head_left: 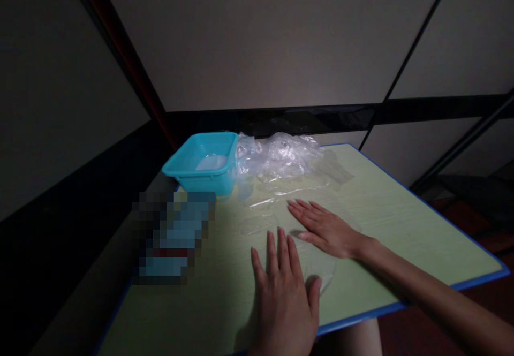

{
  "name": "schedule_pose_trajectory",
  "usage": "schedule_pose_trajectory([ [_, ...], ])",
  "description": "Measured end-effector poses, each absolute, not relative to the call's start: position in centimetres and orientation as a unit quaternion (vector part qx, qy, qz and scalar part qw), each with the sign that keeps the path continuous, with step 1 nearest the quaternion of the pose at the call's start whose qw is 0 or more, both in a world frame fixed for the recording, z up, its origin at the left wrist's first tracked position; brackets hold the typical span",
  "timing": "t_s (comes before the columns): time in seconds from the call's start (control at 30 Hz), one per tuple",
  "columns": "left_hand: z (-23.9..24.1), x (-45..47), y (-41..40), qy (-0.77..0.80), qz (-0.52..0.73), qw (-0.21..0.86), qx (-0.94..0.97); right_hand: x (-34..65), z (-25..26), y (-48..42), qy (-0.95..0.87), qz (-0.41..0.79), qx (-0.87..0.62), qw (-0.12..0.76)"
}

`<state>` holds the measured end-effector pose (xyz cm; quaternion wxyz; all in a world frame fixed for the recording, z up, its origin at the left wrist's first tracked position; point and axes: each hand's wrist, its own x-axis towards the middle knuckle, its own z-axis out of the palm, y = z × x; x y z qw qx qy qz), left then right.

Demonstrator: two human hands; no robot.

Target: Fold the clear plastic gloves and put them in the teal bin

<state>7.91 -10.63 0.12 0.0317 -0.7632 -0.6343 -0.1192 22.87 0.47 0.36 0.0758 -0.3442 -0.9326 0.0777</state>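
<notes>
Where the right hand [324, 229] lies flat | clear plastic film [323, 269] — underneath

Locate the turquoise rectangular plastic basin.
In the head view, the basin is left of centre, toward the far-left corner of the pale-green table, just left of crumpled clear plastic.

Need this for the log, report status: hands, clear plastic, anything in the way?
Left hand and right hand palm-down, open. Thin clear sheet spread on table at hands. Crumpled plastic, turquoise basin beyond, blocking neither hand.
</notes>
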Motion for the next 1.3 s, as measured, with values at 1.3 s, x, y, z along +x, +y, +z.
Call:
schedule_pose_trajectory([
  [1.3,-2.7,2.4,-11.2,-0.532,-0.114,0.107,-0.832,26.0,0.7,0.8,-0.896,0.109,-0.418,0.101],
])
